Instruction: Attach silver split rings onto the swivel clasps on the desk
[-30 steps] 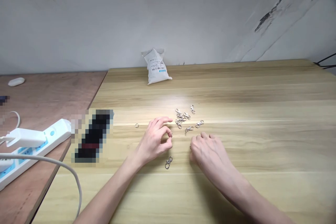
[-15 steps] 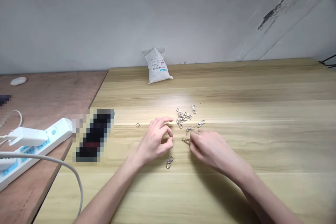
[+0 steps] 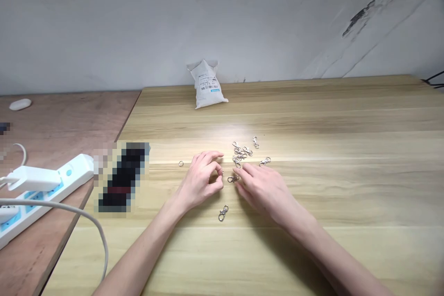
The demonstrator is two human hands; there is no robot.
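My left hand [image 3: 200, 181] is curled above the light wooden table [image 3: 312, 118], with a tiny metal piece, probably a split ring [image 3: 222, 173], pinched at its fingertips. My right hand [image 3: 262, 189] is just to its right, with a small silver swivel clasp [image 3: 233, 178] at its fingertips. Beyond the hands lies a loose cluster of silver clasps [image 3: 241, 154], with single clasps [image 3: 255, 143] [image 3: 265, 161] close by. Another swivel clasp [image 3: 223, 213] lies below my left hand. A small split ring [image 3: 181, 163] rests left of it.
A white printed pouch [image 3: 207, 85] stands at the table's back edge against the stained wall. A pixelated dark object [image 3: 122, 178] lies at the table's left. On the lower brown board [image 3: 69, 120] are a white power strip [image 3: 69, 171], a plug [image 3: 33, 178] and a cable.
My right hand has moved left towards my left hand, carrying the swivel clasp from the table. My left hand has shifted slightly left, and the view has tilted slightly.
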